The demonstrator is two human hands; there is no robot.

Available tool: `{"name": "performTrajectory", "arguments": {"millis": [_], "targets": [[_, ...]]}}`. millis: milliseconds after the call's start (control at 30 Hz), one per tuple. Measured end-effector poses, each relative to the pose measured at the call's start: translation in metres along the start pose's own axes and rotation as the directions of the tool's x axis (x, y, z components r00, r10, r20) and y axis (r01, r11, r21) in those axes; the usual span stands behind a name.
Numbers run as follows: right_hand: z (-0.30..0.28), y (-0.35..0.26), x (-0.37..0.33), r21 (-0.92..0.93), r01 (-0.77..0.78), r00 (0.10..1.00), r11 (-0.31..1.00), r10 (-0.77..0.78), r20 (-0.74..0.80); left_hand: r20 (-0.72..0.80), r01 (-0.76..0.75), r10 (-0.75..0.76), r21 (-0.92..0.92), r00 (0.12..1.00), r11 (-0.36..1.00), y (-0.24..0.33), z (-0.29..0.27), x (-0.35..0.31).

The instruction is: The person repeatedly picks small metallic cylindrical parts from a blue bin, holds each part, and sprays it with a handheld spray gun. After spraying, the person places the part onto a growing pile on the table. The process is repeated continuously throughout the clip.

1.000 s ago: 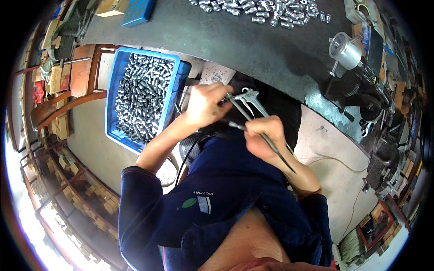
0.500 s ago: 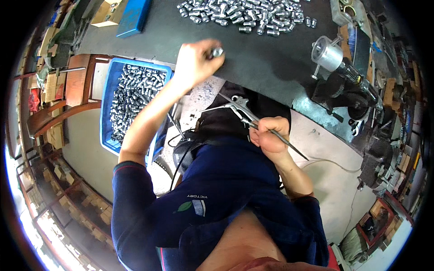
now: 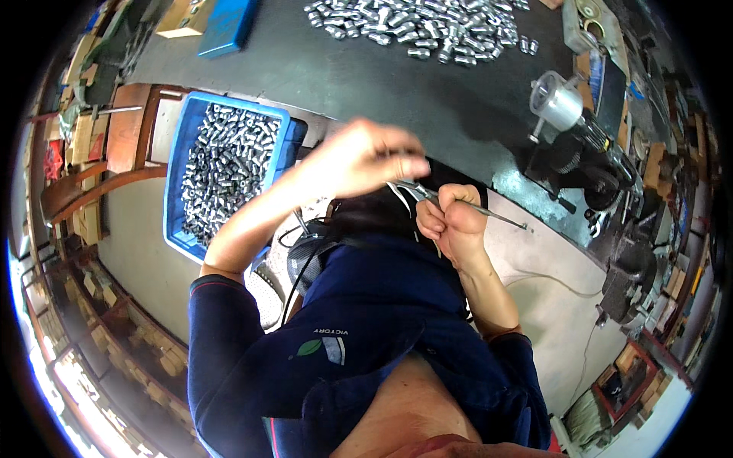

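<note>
My right hand [image 3: 456,221] is closed around a thin metal rod [image 3: 500,217] in front of my lap. The rod's narrow end points right, and its other end runs behind my left hand. My left hand [image 3: 365,162] is over the bench's near edge, smeared by motion, with its fingers partly hidden. Whether it holds anything does not show. To its left stands a blue plastic crate [image 3: 174,195] filled with small metal fittings [image 3: 229,164]. A loose pile of shiny fittings [image 3: 427,27] lies on the dark bench top [image 3: 328,80].
A clamp-like fixture with a silver cylinder [image 3: 557,103] stands at the bench's right. A blue box [image 3: 227,29] and an open carton [image 3: 181,19] sit at the far left. A wooden chair [image 3: 126,126] is beyond the crate. A thin hose [image 3: 561,281] crosses the floor.
My left hand has moved from over the bench, where it held a metal fitting, toward me and right, near the rod. The rod in my right hand now lies closer to level.
</note>
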State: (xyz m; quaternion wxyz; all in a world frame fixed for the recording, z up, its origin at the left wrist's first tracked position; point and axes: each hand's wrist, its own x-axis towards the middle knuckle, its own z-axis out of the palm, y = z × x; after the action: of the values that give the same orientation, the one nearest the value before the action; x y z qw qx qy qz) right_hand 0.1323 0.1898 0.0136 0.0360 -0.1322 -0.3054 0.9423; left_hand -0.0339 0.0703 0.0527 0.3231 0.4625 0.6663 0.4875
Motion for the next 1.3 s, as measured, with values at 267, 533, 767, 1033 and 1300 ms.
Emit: {"name": "performTrajectory", "arguments": {"millis": [267,533,767,1033,1300], "targets": [[0.009,0.010,-0.002,-0.086,-0.029,0.999,0.996,0.028,-0.018,0.100,-0.214,0.200,0.157,0.975,0.964,-0.021,0.024,-0.024],[0.015,0.019,-0.003,-0.155,-0.134,0.991,0.979,0.135,-0.004,0.161,-0.407,0.382,0.178,0.910,0.896,-0.033,0.012,-0.049],[0.020,0.016,-0.007,-0.237,-0.130,0.991,0.963,0.121,-0.052,-0.090,-0.231,0.297,0.433,0.951,0.871,-0.056,-0.051,-0.093],[0.010,0.017,-0.005,-0.190,-0.141,0.986,0.972,0.121,-0.114,-0.691,0.758,-0.397,0.344,0.603,0.554,-0.201,-0.149,-0.222],[0.020,0.016,-0.004,-0.256,-0.140,0.988,0.957,0.119,-0.096,-0.641,0.805,-0.526,0.571,0.560,0.162,-0.251,-0.125,-0.209]]}}
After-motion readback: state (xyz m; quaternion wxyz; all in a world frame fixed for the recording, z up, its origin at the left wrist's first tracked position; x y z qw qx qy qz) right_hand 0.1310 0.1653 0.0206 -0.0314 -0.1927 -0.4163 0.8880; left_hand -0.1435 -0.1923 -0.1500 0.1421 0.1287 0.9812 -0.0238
